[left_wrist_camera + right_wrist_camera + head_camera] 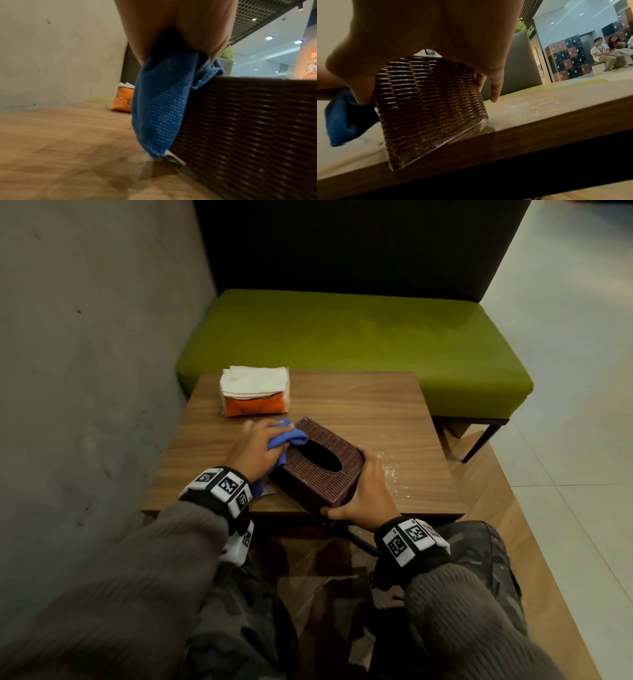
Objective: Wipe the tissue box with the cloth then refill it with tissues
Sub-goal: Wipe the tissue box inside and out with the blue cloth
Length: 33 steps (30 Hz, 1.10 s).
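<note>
A dark brown woven tissue box [320, 463] [248, 128] [429, 102] with an oval top slot stands near the front edge of the small wooden table [376, 412]. My left hand [255, 448] grips a blue cloth [291, 438] [161, 108] [342, 119] and presses it against the box's left side and top edge. My right hand [368, 491] clasps the box's near right corner, thumb on the front face, fingers [494, 86] along the right side. An orange pack of white tissues [254, 392] [122, 100] lies at the table's far left.
A green bench seat [359, 337] with a dark back stands behind the table. A grey wall [85, 354] runs close along the left. White dust [390, 470] speckles the table right of the box. People sit far off in the right wrist view.
</note>
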Each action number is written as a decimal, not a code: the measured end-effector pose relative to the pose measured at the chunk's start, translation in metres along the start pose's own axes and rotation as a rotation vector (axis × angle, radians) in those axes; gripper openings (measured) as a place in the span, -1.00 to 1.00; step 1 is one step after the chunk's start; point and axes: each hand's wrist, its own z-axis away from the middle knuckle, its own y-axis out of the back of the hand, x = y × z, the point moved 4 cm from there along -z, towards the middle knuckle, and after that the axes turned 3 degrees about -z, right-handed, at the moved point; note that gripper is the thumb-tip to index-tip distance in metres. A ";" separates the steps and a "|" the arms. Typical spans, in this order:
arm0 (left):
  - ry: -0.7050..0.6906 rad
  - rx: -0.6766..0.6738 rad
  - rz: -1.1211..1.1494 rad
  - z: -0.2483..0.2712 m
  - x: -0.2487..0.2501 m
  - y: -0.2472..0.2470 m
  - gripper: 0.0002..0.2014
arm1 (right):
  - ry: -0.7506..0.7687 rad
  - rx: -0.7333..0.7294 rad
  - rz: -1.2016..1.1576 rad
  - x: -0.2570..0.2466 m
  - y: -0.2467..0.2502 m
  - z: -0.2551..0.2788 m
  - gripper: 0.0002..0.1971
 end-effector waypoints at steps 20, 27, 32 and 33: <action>-0.083 -0.161 -0.345 -0.025 0.107 -0.053 -0.56 | -0.065 -0.034 0.109 -0.003 -0.001 0.003 0.38; 0.056 -0.131 -0.307 -0.022 0.054 -0.040 -0.45 | -0.041 -0.001 0.077 0.001 -0.002 0.005 0.37; 0.018 -0.008 -0.077 -0.010 0.087 -0.045 -0.49 | -0.068 -0.005 0.081 0.000 -0.003 0.005 0.44; -0.081 0.004 -0.034 -0.001 0.102 -0.048 -0.51 | -0.077 -0.010 0.104 -0.001 -0.003 0.004 0.42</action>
